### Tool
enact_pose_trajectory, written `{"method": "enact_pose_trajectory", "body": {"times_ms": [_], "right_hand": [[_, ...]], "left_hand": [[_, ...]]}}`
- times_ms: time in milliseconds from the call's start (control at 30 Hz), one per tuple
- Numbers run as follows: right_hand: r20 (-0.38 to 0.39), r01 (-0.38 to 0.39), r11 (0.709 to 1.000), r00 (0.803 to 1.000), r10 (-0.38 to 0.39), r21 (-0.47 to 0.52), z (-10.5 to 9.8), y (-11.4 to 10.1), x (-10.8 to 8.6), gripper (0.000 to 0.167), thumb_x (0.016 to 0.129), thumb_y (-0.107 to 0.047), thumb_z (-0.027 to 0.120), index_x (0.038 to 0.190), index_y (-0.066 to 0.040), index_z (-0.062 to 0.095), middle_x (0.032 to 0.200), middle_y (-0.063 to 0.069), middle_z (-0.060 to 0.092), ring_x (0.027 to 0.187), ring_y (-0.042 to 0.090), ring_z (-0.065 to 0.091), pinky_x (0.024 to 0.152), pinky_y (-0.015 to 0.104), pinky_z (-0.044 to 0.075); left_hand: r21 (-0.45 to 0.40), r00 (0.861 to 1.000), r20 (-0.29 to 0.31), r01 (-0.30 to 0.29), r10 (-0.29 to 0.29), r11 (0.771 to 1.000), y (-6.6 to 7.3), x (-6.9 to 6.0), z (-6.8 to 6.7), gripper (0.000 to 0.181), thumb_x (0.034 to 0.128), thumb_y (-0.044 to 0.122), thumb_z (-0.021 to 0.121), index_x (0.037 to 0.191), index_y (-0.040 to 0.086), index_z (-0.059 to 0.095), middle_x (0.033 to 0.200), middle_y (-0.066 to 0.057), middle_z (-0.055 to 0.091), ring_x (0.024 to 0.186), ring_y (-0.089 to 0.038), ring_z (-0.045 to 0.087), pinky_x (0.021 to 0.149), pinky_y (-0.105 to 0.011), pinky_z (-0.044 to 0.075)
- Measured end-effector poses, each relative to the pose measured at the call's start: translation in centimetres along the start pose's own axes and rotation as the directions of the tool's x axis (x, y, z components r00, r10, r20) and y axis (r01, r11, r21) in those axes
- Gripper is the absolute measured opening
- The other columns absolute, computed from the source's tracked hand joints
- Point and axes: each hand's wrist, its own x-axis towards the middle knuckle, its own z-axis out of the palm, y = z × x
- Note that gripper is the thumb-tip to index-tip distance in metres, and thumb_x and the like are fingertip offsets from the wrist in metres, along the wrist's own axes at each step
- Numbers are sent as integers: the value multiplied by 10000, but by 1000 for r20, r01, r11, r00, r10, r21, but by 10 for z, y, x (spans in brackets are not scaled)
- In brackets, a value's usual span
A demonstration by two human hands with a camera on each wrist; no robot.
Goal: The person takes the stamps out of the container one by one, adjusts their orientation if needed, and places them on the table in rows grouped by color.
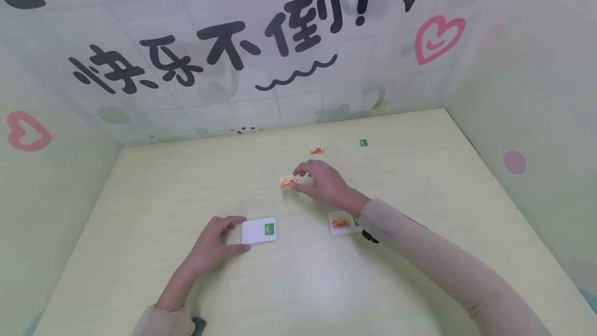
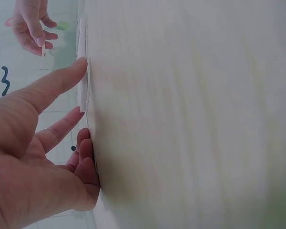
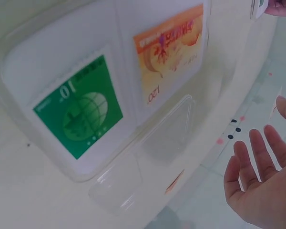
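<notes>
An orange stamp [image 1: 287, 183] is pinched at its right edge by my right hand [image 1: 324, 183], raised over the table's middle; in the right wrist view that hand [image 3: 264, 179] has its other fingers loosely bent. My left hand [image 1: 212, 245] grips the left end of a white card in a clear case [image 1: 254, 231], thumb on the near edge and a finger on the far edge. A green stamp [image 1: 269, 229] lies on the card's right part. The left wrist view shows this hand [image 2: 43, 138] and the case edge-on [image 2: 84, 71].
Another cased card [image 1: 333, 229] with an orange stamp [image 1: 341, 221] and a green stamp [image 3: 81, 112] lies under my right forearm. Farther back are a loose orange stamp [image 1: 317, 150] and a loose green stamp [image 1: 364, 143]. Clear plastic covers [image 3: 169, 126] rest on the table. Printed walls enclose it.
</notes>
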Motion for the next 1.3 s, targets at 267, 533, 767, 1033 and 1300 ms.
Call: {"method": "enact_pose_trajectory", "body": {"times_ms": [267,533,767,1033,1300], "right_hand": [[-18,14,1000,1000,-14,-2,-1,6,9,342,984,-288,774,1256,-87,726,1191,81,723,1117,263,646,954,411,535],[-30,-29,1000,999,29,-2,-6,10,18,347,984,-281,775,1260,-78,727,1210,95,726,1119,266,647,965,419,538],[-41,-48,999,998,48,-7,-11,13,26,356,981,-273,779,1271,-75,722,1208,106,718,1134,291,645,972,415,530],[-50,-73,997,996,72,-11,-16,17,35,357,988,-277,771,1278,-77,712,1227,108,712,1137,276,638,984,417,528],[-64,-77,997,995,76,-17,-20,24,41,356,993,-269,765,1279,-62,711,1222,122,716,1138,282,647,986,427,532]], "left_hand": [[-12,1000,2,-24,24,1000,-1,-1,-1,630,818,128,910,1379,11,647,1185,-176,584,1064,-293,504,888,-407,439],[-16,999,2,-33,33,999,-3,0,0,634,812,129,914,1378,19,650,1188,-174,578,1068,-294,502,888,-410,442],[-9,1000,-5,-19,19,1000,-4,0,1,627,810,133,918,1374,47,659,1167,-155,566,1060,-288,498,878,-399,439],[-15,1000,-6,-15,15,1000,-3,0,0,628,815,134,914,1378,40,654,1167,-154,564,1056,-284,489,882,-401,434],[-11,1000,-8,-11,11,1000,-1,0,0,622,808,134,916,1368,44,660,1154,-148,560,1047,-283,483,878,-397,429]]}}
